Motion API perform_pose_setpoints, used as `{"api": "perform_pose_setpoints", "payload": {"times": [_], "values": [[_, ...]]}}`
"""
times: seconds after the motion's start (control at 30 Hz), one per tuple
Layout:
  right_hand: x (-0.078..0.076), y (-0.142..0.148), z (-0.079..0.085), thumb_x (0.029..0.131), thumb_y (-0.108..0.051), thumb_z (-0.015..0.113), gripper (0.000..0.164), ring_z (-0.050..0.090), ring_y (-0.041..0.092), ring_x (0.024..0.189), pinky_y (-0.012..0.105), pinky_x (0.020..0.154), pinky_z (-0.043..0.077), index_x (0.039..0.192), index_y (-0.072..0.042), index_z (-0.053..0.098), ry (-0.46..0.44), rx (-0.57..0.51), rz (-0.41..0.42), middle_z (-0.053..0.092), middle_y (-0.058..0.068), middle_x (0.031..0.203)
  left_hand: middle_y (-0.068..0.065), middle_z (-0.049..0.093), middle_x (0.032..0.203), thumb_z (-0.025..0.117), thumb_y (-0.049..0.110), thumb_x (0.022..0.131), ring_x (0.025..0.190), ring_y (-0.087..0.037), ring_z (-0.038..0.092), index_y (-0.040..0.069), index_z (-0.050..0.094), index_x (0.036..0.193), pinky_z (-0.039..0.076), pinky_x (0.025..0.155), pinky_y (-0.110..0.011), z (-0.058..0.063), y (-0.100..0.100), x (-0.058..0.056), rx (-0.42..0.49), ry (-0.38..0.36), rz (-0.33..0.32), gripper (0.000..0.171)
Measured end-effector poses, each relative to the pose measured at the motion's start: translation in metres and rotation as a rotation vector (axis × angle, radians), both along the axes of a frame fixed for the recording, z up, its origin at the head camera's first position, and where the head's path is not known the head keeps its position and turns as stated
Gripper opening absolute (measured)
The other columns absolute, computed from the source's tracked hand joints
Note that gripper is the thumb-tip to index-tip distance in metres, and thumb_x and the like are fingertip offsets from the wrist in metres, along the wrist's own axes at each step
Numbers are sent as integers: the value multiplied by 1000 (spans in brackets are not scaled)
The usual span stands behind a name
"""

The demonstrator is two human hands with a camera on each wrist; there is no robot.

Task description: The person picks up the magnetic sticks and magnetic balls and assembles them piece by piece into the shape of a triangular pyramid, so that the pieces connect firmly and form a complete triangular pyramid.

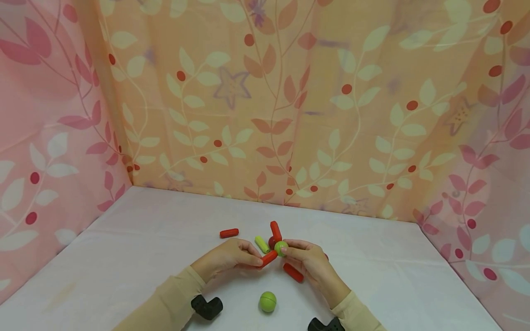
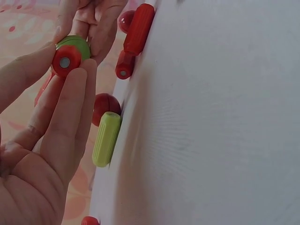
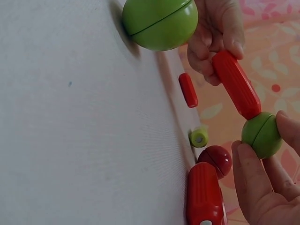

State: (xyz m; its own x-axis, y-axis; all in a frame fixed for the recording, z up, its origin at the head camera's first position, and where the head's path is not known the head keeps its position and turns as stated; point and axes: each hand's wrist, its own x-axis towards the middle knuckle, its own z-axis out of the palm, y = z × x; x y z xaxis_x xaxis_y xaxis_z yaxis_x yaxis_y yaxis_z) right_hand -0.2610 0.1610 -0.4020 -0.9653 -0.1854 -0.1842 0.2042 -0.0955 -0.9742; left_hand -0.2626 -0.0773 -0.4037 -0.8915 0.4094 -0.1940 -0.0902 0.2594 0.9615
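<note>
Between both hands are a red ribbed rod and a green ball. My left hand pinches the rod's near end, which shows a round metal disc in the left wrist view. Fingertips of my right hand pinch the green ball, and the rod's far end touches it in the right wrist view. Another red rod appears just beyond the ball in the head view; whether it is joined to the ball I cannot tell. Both hands are above the table.
A yellow-green rod, a dark red ball and red rods lie about the hands. Nearer me sits a second green ball. The white table meets patterned curtains. Black devices are at the wrists.
</note>
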Motion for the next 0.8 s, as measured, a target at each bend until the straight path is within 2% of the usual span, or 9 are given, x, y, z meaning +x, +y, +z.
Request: {"api": "perform_pose_setpoints", "payload": {"times": [0.23,0.4,0.53,0.8], "values": [[-1,0,0,89,-14,74,45,71,15,94,36,93,55,128,6,62,10,37,-14,73,7,109,1,74,93,80,19,83,84,-15,63,5,75,102,51,75,-27,2,0,1,-13,2,-8,24],[-1,2,1,91,-15,72,45,71,15,95,37,93,56,128,8,61,32,64,-6,73,7,111,2,73,89,81,20,82,83,-14,63,6,75,101,51,73,-27,3,1,1,-46,-3,-25,24],[-2,3,2,91,-17,72,46,71,15,95,37,91,57,128,8,61,41,84,-12,73,8,112,1,75,87,81,19,81,82,-14,66,7,76,99,53,75,-28,3,2,3,-87,-23,-70,22],[-3,6,3,90,-18,73,44,73,15,95,39,92,56,126,5,64,47,116,-40,73,10,113,-6,77,88,79,12,84,79,-13,71,2,74,101,59,80,-31,4,5,8,-81,-65,-145,21]]}}
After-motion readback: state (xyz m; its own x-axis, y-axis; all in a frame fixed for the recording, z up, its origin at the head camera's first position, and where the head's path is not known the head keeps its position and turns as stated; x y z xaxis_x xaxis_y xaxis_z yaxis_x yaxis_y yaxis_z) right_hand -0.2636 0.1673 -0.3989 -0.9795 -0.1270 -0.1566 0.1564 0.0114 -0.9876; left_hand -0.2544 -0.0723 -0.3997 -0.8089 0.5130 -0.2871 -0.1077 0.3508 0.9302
